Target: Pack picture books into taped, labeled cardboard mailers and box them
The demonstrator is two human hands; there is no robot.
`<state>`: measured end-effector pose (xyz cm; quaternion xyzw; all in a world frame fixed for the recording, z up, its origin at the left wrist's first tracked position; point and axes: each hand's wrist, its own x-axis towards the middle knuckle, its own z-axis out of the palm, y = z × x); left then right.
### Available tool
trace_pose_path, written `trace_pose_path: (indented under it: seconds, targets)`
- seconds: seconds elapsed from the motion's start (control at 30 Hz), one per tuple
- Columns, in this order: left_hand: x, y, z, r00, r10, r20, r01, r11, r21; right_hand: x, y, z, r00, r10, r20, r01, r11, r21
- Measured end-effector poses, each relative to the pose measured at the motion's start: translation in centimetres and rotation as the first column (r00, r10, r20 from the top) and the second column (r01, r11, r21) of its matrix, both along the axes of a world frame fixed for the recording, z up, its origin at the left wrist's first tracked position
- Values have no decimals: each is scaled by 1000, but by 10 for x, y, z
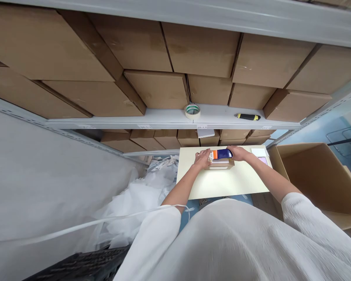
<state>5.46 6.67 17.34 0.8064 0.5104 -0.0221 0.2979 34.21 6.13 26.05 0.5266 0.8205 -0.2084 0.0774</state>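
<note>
A small cardboard box with a white label on its near side sits on a pale yellow tabletop. Across its top lies what looks like a tape dispenser, dark blue with an orange band. My right hand is closed around the dispenser's right end. At the box's left end, my left hand grips the box, its fingers beside the clear part of the dispenser. My palms hide some of both things.
Behind are shelves of cardboard boxes; one shelf carries a tape roll and a yellow-black utility knife. A white box and a phone lie right. An open carton stands beside the table; white plastic wrap lies left.
</note>
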Motion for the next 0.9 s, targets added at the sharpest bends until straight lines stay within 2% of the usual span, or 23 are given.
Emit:
trace_pose_path:
  seconds: [0.1, 0.23, 0.47, 0.6, 0.73, 0.9]
  targets:
    - [1, 1, 1, 999, -15, -29, 15, 1000, -8, 9, -1, 11, 997, 19, 70, -19, 1000, 4]
    - [1, 0, -2, 998, -17, -54, 16, 1000, -21, 45, -10, 18, 993, 7, 117, -9, 1000, 12]
    - [2, -2, -2, 995, -20, -94, 18, 1000, -24, 132, -30, 4, 981, -23, 191, 27, 999, -19]
    - [4, -2, 1, 991, -26, -132, 21, 999, -33, 171, -37, -7, 981, -44, 189, 51, 998, -33]
    - [5, -4, 3, 989, -27, -148, 21, 999, -40, 191, -42, -17, 985, -51, 164, 62, 996, -63]
    - [6, -6, 4, 986, -16, -165, 9, 999, -43, 192, -44, -23, 983, -58, 175, 76, 992, -100]
